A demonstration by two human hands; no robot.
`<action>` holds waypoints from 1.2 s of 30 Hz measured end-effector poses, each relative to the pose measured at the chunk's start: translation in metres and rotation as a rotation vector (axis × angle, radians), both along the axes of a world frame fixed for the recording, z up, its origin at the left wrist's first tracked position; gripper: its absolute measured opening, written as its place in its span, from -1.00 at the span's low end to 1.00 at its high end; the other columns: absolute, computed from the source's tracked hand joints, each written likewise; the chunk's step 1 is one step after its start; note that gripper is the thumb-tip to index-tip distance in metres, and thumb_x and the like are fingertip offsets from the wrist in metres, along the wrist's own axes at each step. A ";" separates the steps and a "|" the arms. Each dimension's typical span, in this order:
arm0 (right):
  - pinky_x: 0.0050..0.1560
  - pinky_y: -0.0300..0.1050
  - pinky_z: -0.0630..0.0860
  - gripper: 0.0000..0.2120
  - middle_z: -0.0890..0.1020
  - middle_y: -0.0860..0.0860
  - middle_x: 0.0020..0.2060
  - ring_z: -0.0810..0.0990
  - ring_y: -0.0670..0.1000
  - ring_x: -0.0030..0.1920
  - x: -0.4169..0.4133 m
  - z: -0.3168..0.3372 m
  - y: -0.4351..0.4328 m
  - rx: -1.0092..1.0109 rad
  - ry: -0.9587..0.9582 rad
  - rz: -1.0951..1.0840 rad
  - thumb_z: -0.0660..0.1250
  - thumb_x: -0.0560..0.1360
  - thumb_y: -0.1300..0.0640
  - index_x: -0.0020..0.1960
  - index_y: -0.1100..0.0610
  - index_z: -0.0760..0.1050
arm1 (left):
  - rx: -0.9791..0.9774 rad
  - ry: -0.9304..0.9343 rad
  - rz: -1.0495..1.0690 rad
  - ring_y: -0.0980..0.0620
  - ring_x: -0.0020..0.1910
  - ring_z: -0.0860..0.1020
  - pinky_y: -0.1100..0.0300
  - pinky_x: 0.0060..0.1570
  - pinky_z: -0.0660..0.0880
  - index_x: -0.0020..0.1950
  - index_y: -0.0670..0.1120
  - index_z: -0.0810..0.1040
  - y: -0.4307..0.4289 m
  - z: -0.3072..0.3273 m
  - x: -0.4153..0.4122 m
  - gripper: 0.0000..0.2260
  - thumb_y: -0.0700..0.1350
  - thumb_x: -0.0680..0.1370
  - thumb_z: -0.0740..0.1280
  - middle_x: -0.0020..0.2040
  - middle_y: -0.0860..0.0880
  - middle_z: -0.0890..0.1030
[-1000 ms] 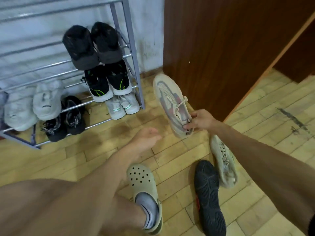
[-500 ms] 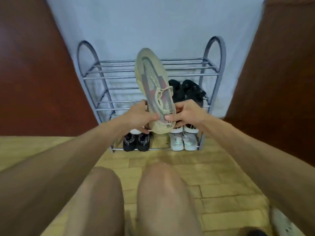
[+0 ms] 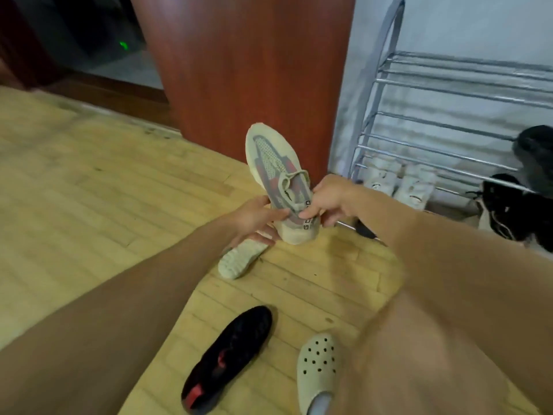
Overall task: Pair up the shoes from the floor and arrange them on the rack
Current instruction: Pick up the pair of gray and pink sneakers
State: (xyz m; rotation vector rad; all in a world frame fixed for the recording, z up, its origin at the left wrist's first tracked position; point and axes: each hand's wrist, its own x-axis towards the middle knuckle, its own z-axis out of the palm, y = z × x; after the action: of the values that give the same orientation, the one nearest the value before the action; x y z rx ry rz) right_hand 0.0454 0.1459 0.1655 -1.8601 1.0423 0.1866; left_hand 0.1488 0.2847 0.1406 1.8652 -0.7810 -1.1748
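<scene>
Over wood floor [image 3: 89, 190], a sneaker [image 3: 273, 157], judged light and soft, is gripped at its firmer heel by the left hand [image 3: 254, 218] and right hand [image 3: 329, 202], fingers curled.

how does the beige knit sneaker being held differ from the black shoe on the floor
Beige knit sneaker: pale, grey-red panels; black shoe: dark, red accents. The sneaker is gripped toe-up by the left hand and right hand; the black shoe lies on the floor. Both show red.
</scene>
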 end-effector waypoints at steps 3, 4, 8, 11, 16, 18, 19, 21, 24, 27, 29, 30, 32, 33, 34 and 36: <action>0.11 0.01 0.59 -0.50 0.60 0.13 0.18 0.61 0.17 0.15 0.031 -0.042 0.010 0.000 0.057 0.027 0.53 0.37 0.22 0.26 0.29 0.50 | 0.076 -0.006 0.055 -0.12 -0.04 0.65 0.04 0.02 0.60 0.32 -0.09 0.44 0.020 -0.041 0.028 -0.59 0.09 0.55 0.31 0.14 -0.13 0.59; 0.12 0.00 0.59 -0.51 0.62 0.10 0.15 0.63 0.15 0.13 0.038 -0.056 0.011 -0.030 0.081 0.035 0.54 0.37 0.18 0.24 0.27 0.53 | 0.105 -0.009 0.081 -0.10 -0.06 0.64 0.04 0.04 0.58 0.30 -0.10 0.45 0.025 -0.055 0.035 -0.59 0.11 0.55 0.28 0.13 -0.14 0.59; -0.17 -0.09 0.65 -0.56 0.70 0.11 -0.08 0.68 0.08 -0.18 0.049 -0.116 0.002 -0.137 0.147 0.016 0.61 0.26 0.07 0.07 0.19 0.60 | 0.256 -0.015 0.132 -0.09 -0.05 0.60 0.07 0.03 0.53 0.17 -0.08 0.46 0.037 -0.113 0.063 -0.78 0.01 0.61 0.22 0.07 -0.12 0.57; -0.15 -0.09 0.66 -0.59 0.70 0.08 -0.07 0.69 0.08 -0.13 0.035 -0.149 -0.003 -0.081 0.134 -0.043 0.61 0.27 0.08 0.06 0.16 0.62 | 0.340 -0.046 0.186 -0.03 -0.14 0.57 0.14 -0.10 0.52 0.10 -0.11 0.53 0.039 -0.152 0.073 -0.83 -0.09 0.59 0.22 0.00 -0.10 0.57; 0.08 0.05 0.62 -0.62 0.66 0.11 0.03 0.64 0.14 0.10 0.029 -0.201 -0.025 0.134 0.120 -0.154 0.56 0.34 0.20 0.13 0.19 0.59 | 0.519 -0.293 0.070 -0.01 0.11 0.45 0.30 -0.08 0.43 0.31 -0.09 0.46 0.029 -0.220 0.087 -0.67 -0.07 0.56 0.29 0.25 -0.10 0.43; 0.06 0.07 0.62 -0.64 0.67 0.12 0.02 0.64 0.15 0.08 0.028 -0.215 -0.033 0.180 0.105 -0.185 0.56 0.34 0.21 0.11 0.18 0.60 | 0.598 -0.447 0.036 -0.15 0.37 0.31 0.10 0.24 0.34 0.43 -0.09 0.33 0.023 -0.235 0.094 -0.53 -0.04 0.54 0.30 0.42 -0.16 0.26; 0.03 0.07 0.63 -0.66 0.68 0.12 0.00 0.66 0.15 0.03 0.027 -0.223 -0.037 0.194 0.103 -0.198 0.57 0.32 0.21 0.07 0.17 0.62 | 0.613 -0.508 0.064 -0.20 0.42 0.23 0.02 0.31 0.29 0.46 -0.10 0.28 0.020 -0.241 0.099 -0.47 -0.03 0.52 0.32 0.44 -0.18 0.20; -0.05 0.04 0.66 -0.69 0.70 0.10 -0.06 0.69 0.13 -0.06 0.023 -0.238 -0.045 0.212 0.096 -0.253 0.60 0.27 0.18 -0.02 0.14 0.63 | 0.642 -0.610 0.144 -0.24 0.42 0.20 -0.09 0.32 0.28 0.47 -0.12 0.23 0.013 -0.250 0.108 -0.38 -0.01 0.47 0.36 0.42 -0.18 0.15; -0.09 0.04 0.67 -0.61 0.72 0.08 -0.10 0.70 0.09 -0.12 0.018 -0.256 -0.054 0.230 0.058 -0.416 0.63 0.21 0.14 0.00 0.15 0.66 | 0.740 -0.772 0.098 -0.21 0.43 0.19 -0.11 0.31 0.30 0.49 -0.11 0.12 0.005 -0.266 0.119 -0.24 0.09 0.42 0.41 0.44 -0.17 0.12; -0.13 0.00 0.67 -0.56 0.71 0.07 -0.06 0.69 0.09 -0.09 0.017 -0.262 -0.055 0.256 -0.016 -0.535 0.63 0.22 0.13 0.07 0.15 0.64 | 0.808 -0.713 0.071 -0.23 0.43 0.25 -0.15 0.26 0.39 0.53 -0.08 0.02 -0.001 -0.285 0.117 -0.09 0.11 0.36 0.48 0.46 -0.18 0.14; -0.14 -0.05 0.66 -0.58 0.71 0.06 -0.05 0.69 0.07 -0.08 0.011 -0.260 -0.054 0.274 -0.039 -0.545 0.61 0.25 0.12 0.08 0.13 0.64 | 0.829 -0.727 0.090 -0.25 0.33 0.40 -0.12 0.13 0.49 0.53 -0.08 0.03 -0.002 -0.290 0.107 -0.07 0.10 0.34 0.50 0.43 -0.19 0.22; -0.12 -0.06 0.65 -0.61 0.71 0.05 -0.06 0.69 0.06 -0.09 0.005 -0.258 -0.053 0.262 -0.024 -0.524 0.61 0.27 0.12 0.06 0.11 0.65 | 0.844 -0.765 0.097 -0.23 0.29 0.44 -0.10 0.09 0.50 0.51 -0.09 0.05 -0.003 -0.291 0.101 -0.09 0.12 0.34 0.49 0.40 -0.18 0.26; -0.06 -0.04 0.65 -0.66 0.71 0.04 -0.11 0.68 0.06 -0.11 -0.005 -0.255 -0.052 0.218 0.035 -0.468 0.61 0.26 0.10 0.01 0.09 0.66 | 0.863 -0.761 0.093 -0.20 0.34 0.41 -0.08 0.18 0.44 0.51 -0.12 0.05 -0.002 -0.288 0.087 -0.09 0.21 0.35 0.45 0.42 -0.17 0.29; -0.05 -0.03 0.65 -0.66 0.71 0.04 -0.12 0.68 0.06 -0.11 -0.009 -0.253 -0.051 0.207 0.062 -0.459 0.62 0.24 0.09 -0.01 0.10 0.66 | 0.858 -0.710 0.105 -0.20 0.37 0.38 -0.07 0.23 0.40 0.51 -0.13 0.04 -0.002 -0.285 0.080 -0.09 0.24 0.37 0.41 0.43 -0.17 0.29; -0.06 -0.02 0.66 -0.64 0.71 0.05 -0.12 0.68 0.07 -0.11 -0.012 -0.252 -0.048 0.215 0.078 -0.466 0.63 0.22 0.09 -0.02 0.10 0.66 | 0.826 -0.639 0.141 -0.21 0.37 0.38 -0.06 0.25 0.38 0.50 -0.15 0.07 -0.001 -0.287 0.075 -0.12 0.25 0.38 0.39 0.42 -0.19 0.32; -0.15 -0.05 0.65 -0.63 0.70 0.07 -0.10 0.67 0.06 -0.12 -0.015 -0.251 -0.040 0.272 0.073 -0.517 0.64 0.20 0.10 -0.05 0.13 0.65 | 0.716 -0.451 0.253 -0.22 0.27 0.47 -0.03 0.19 0.44 0.41 -0.18 0.22 0.001 -0.285 0.067 -0.23 0.26 0.39 0.37 0.31 -0.21 0.44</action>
State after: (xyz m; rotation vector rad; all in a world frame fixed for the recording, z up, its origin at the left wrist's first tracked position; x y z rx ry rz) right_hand 0.0300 0.1056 -0.0851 -1.3015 1.4345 0.0835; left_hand 0.2160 0.2854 -0.1442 2.7904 -0.3366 -0.9416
